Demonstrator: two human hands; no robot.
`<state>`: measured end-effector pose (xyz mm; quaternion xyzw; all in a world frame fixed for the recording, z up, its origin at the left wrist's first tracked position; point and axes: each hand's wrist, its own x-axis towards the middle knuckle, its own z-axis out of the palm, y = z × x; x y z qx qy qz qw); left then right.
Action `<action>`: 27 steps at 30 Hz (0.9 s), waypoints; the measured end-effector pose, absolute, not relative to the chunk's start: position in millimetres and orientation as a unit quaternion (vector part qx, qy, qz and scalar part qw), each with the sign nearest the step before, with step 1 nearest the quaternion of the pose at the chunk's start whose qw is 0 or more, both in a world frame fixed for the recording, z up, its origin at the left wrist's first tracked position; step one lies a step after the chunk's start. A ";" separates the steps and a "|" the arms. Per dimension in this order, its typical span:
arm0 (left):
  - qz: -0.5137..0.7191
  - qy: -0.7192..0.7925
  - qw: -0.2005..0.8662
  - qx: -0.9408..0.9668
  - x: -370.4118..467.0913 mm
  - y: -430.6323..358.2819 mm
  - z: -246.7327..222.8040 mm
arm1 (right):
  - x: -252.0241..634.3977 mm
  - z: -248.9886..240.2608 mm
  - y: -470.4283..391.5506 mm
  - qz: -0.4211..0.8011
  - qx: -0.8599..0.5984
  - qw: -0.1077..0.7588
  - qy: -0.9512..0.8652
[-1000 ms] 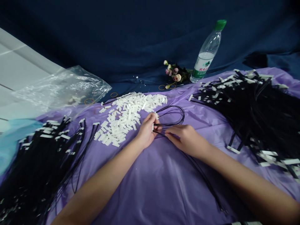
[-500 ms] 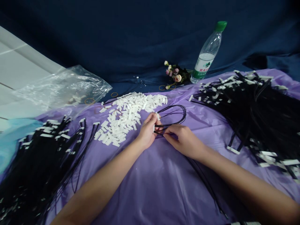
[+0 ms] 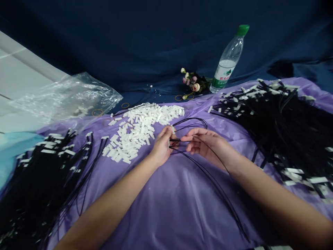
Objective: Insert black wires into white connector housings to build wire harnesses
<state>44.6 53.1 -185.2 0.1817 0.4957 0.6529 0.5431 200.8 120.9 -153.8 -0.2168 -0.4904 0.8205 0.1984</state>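
Note:
My left hand (image 3: pixel 161 147) is closed on white connectors (image 3: pixel 172 129) from which thin black wires (image 3: pixel 212 180) run. Some of the wires loop out to the right and back; others trail down toward the lower right. My right hand (image 3: pixel 208 146) is just right of it, fingers curled around a thin black wire that passes over the palm. To the left of my left hand lies a heap of small white connectors (image 3: pixel 140 128) on the purple cloth (image 3: pixel 161 208).
Bundles of black wires with white ends lie at the left (image 3: pixel 52 177) and right (image 3: pixel 293 121). Behind stand a bottle (image 3: pixel 225 71) and artificial flowers (image 3: pixel 194 84). A clear plastic bag (image 3: pixel 85 92) and rubber bands (image 3: pixel 125 105) lie at the back left.
My right hand has moved up and its fingers have loosened from their pinch near the connector. A wire now crosses its palm, and the trailing wires show running from my left hand.

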 end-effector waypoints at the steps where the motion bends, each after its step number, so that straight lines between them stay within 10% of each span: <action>1: 0.653 0.494 0.544 0.181 44.6 53.1 -185.0 | 201.7 -152.9 122.3 0.829 -0.219 0.207 -0.471; 12: 0.653 0.491 0.548 0.178 43.8 54.6 -184.9 | 217.5 -140.3 161.1 0.728 -0.228 0.570 -0.306; 17: 0.662 0.464 0.566 0.161 43.2 55.1 -185.8 | 219.8 -139.8 146.6 0.717 -0.210 0.479 -0.461; 27: 0.655 0.448 0.588 0.154 44.0 53.6 -185.2 | 206.4 -163.9 123.2 0.231 -0.173 0.385 -0.877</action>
